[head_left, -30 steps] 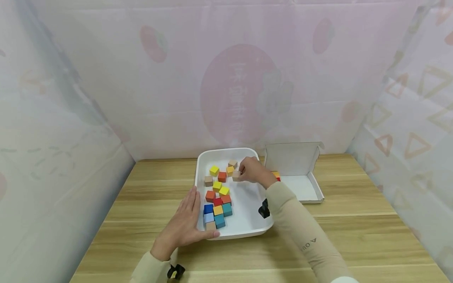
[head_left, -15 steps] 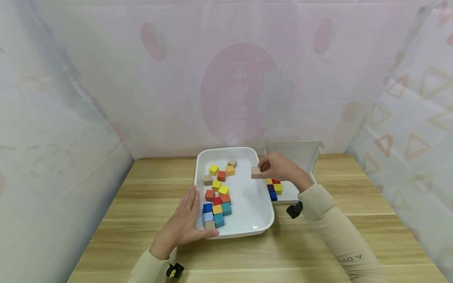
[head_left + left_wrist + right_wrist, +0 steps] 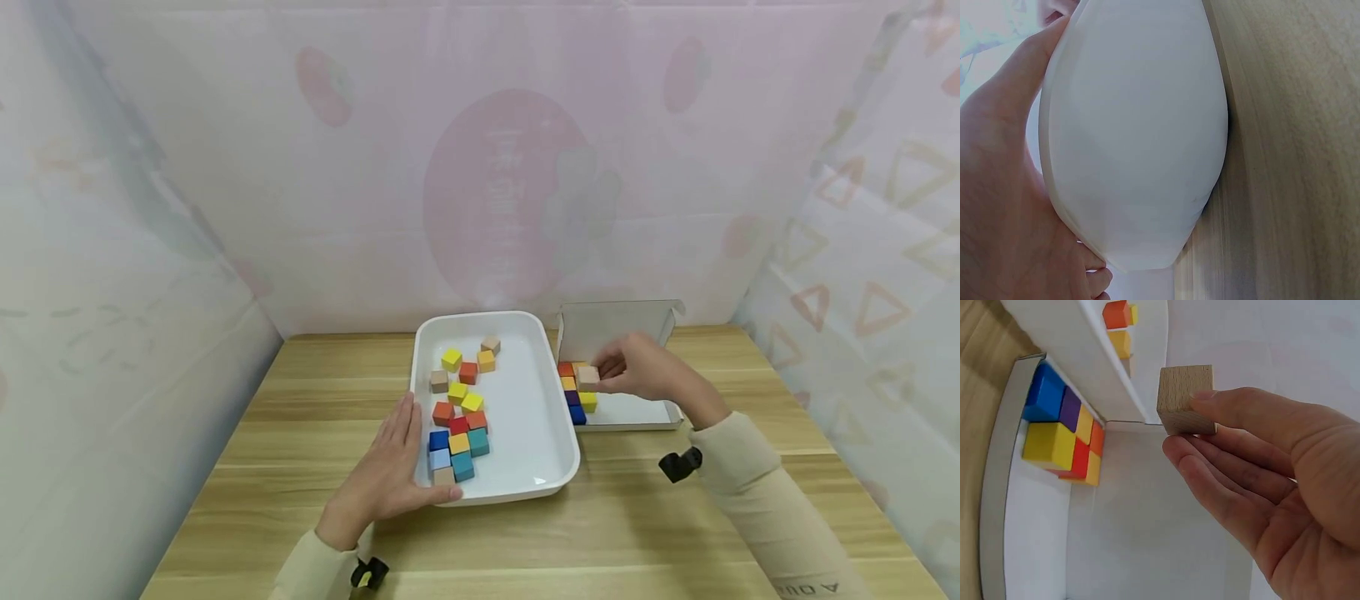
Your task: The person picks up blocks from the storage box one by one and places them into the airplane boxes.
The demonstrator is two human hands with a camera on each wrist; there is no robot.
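My right hand pinches a plain wooden cube between thumb and fingers, just above the coloured cubes packed at the left end of the open white cardboard box. My left hand lies with straight fingers against the near left corner of the white tray. Several coloured cubes sit in the tray's left half.
The box lid stands upright behind the box. Tray and box sit side by side on a wooden table, closed in by patterned curtains at the back and both sides.
My right hand lifted the wooden cube out of the tray and carried it rightward, over the tray's rim, to the cubes in the cardboard box. The left hand stayed put.
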